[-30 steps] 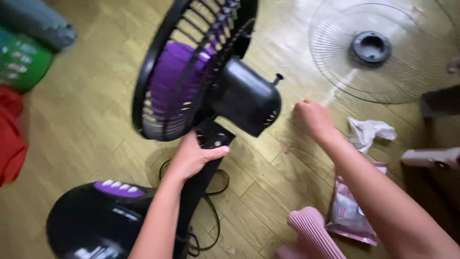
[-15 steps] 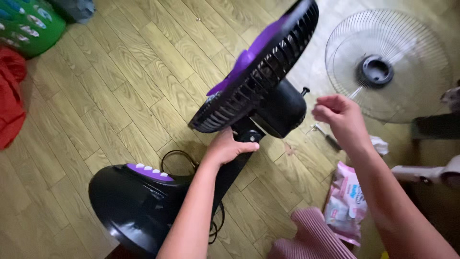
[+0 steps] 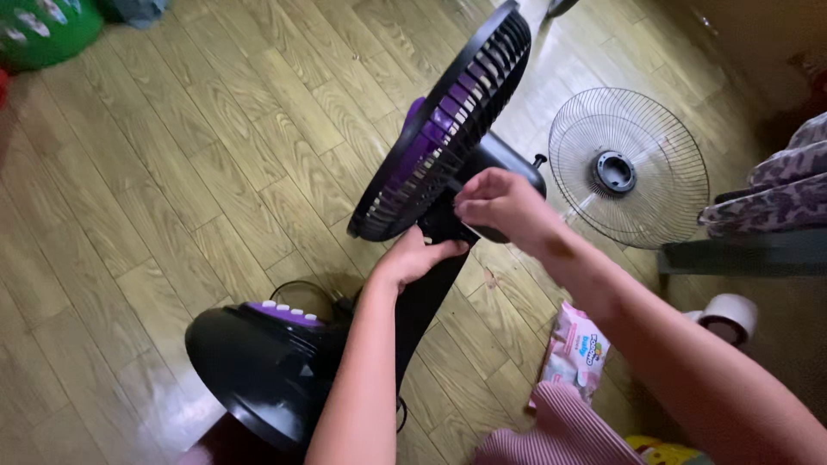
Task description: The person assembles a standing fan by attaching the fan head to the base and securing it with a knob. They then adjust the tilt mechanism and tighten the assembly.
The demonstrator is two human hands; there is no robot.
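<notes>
Two hands of yours are on the black fan (image 3: 431, 164), which stands on the wooden floor (image 3: 172, 172). Nearest to you, at the lower edge of the floor in view, is the round black base (image 3: 250, 370) with purple buttons, and its dark cord lies just behind it. Beside your right forearm lie a pink packet of wipes (image 3: 573, 353) and a striped pink cloth (image 3: 560, 430), so the floor there is crowded.

Your left hand (image 3: 418, 258) is closed around the black pole (image 3: 431, 293) just under the fan head. Your right hand (image 3: 500, 207) is a little higher, with the fingers bent together at the neck, touching the motor housing (image 3: 508, 159); whether they pinch something small, you cannot tell from this view. The rear grille (image 3: 448, 120) with the purple blades behind it is tilted, and its edge points toward the far side.

To the right, a white roll (image 3: 728, 314) rests near a dark piece of furniture (image 3: 741, 254). Farther away, a loose wire grille (image 3: 629, 168) lies flat, near the fan head but apart from it. On the left, a wide part of the floor is open up to a green object (image 3: 43, 30) in the far left corner.
</notes>
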